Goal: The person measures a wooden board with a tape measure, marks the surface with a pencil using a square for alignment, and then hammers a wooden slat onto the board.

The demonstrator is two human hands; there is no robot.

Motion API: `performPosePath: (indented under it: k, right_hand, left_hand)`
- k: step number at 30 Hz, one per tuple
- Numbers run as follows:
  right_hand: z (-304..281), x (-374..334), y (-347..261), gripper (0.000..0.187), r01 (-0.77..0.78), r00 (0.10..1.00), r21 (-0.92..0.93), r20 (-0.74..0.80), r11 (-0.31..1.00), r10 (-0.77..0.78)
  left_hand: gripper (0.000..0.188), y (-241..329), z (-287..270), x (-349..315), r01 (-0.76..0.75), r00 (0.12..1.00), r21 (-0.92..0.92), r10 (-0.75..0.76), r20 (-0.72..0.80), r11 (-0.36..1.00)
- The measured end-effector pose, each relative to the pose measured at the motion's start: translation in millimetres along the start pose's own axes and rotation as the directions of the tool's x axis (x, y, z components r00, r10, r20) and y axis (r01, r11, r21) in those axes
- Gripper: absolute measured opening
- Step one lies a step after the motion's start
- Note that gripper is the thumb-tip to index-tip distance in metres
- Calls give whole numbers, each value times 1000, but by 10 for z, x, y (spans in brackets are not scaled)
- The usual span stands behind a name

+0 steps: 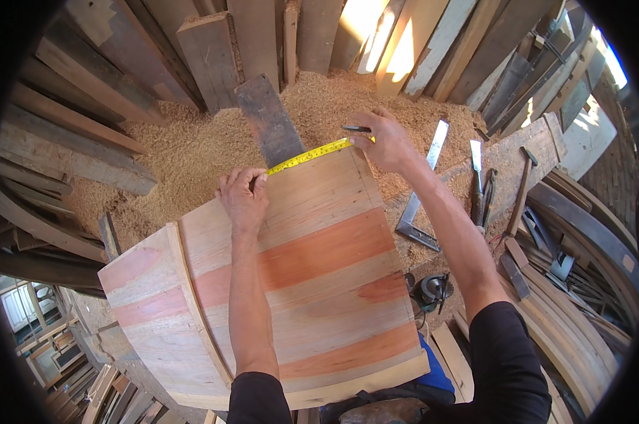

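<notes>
A yellow tape measure (pixel 311 155) is stretched along the far edge of a wide panel of joined boards (pixel 319 247) with pale and reddish stripes. My left hand (pixel 243 199) grips the tape's left part at that edge, its fingers closed. At the panel's far right corner, my right hand (pixel 387 141) pinches the other end of the tape. A short dark pencil-like stick (pixel 356 128) also pokes out from its fingers. A thin wooden strip (pixel 196 300) lies across the panel's left part. Beyond the edge, a dark flat board (pixel 268 116) juts out from under the tape.
Sawdust (pixel 171 148) is heaped behind the panel, with upright planks (pixel 206 56) around it. To the right lie a metal square (pixel 422 184), a chisel (pixel 476 177), a hammer (pixel 523 184) and a power tool (pixel 432 290). Curved timbers (pixel 567 332) are stacked at the lower right.
</notes>
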State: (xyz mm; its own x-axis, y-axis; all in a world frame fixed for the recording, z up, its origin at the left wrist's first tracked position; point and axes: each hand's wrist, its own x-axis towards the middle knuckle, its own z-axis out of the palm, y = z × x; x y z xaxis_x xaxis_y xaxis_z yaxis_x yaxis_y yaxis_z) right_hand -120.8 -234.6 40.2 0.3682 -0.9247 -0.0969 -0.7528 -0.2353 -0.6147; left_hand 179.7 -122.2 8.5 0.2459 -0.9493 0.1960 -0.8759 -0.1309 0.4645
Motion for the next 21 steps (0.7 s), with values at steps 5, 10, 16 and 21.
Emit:
performPosePath:
  k: [5,10,16,21]
  right_hand:
    - [-159,-136,-218,37,-88,909,293,-366,952,196]
    - [16,-489,-566,39,127,919,406,-392,905,47]
    - [460,-395,-654,24,382,904,455,-367,805,-221]
    - [520,-301,-686,11,357,920,340,-290,870,-264]
  left_hand:
    - [5,-28,1,-9,22,1000,-9,-22,12,1000]
    - [5,-66,-2,-8,41,999,-4,-41,24,999]
    - [6,-27,2,-11,39,999,-27,-39,20,999]
    - [5,17,-14,-15,6,1000,-31,-6,-9,999]
